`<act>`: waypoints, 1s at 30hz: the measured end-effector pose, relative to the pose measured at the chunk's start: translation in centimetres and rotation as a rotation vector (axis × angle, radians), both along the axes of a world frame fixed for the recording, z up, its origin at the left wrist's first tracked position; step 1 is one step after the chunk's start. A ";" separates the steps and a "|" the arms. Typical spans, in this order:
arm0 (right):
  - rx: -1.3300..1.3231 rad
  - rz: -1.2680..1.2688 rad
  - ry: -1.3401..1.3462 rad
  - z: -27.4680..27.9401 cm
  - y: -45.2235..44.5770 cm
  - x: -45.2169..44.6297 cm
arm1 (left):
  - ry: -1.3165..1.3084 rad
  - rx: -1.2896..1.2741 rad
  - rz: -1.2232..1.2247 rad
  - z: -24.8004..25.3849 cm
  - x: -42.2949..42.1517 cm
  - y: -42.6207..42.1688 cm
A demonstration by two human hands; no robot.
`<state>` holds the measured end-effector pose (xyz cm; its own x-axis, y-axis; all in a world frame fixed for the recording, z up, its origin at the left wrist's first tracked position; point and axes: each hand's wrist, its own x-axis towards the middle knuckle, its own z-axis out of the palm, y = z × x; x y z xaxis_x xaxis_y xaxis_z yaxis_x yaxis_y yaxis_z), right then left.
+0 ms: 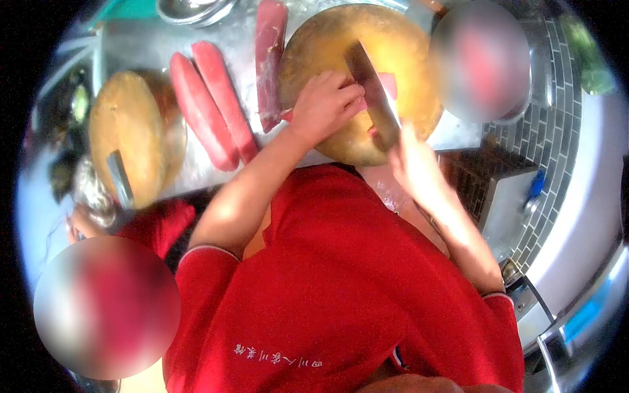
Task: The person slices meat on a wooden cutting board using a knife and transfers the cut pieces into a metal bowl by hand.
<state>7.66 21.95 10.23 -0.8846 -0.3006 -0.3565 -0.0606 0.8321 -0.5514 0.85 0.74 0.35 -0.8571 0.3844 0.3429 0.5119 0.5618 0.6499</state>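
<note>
My right hand (413,160) is closed round the handle end of a broad cleaver (373,95), whose blade stands over a round wooden chopping board (406,46). Left of the blade, my left hand (327,105) has its fingers bent and pressed on a piece of red meat (357,108), most of it hidden under the hand. A pink slice (388,85) lies just right of the blade, and a small dark red piece (373,133) is near the board's lower part. One long strip of meat (270,62) lies against the board's left side.
Two more long meat strips (203,114) (226,98) lie on the metal table (144,49). Another round board (124,131) with a cleaver (119,177) stands at the left. Metal bowls (195,10) are at the top. Another person's hand (85,223) shows at lower left.
</note>
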 end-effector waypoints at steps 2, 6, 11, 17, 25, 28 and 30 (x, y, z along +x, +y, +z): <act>-0.012 -0.017 0.053 -2.6 -1.6 -2.7 | -0.013 -0.044 0.003 0.4 0.2 -0.1; -0.115 -0.139 -0.013 -4.1 -1.6 -4.0 | -0.004 -0.039 -0.007 0.1 0.2 -0.3; -0.011 -0.097 0.121 -3.3 1.9 -4.0 | -0.013 -0.106 -0.006 0.1 0.6 -0.7; 0.125 0.023 0.093 2.0 -0.3 0.4 | -0.004 -0.084 0.020 0.1 0.6 -0.2; 0.100 -0.007 -0.089 3.6 1.2 3.2 | 0.032 0.011 -0.024 -0.2 0.2 -0.3; -0.011 -0.039 0.020 -1.4 -1.1 -0.3 | 0.025 -0.011 -0.007 0.0 0.3 -0.4; 0.032 -0.028 -0.003 -3.5 -2.2 -3.6 | 0.004 -0.066 -0.012 0.0 0.8 -0.4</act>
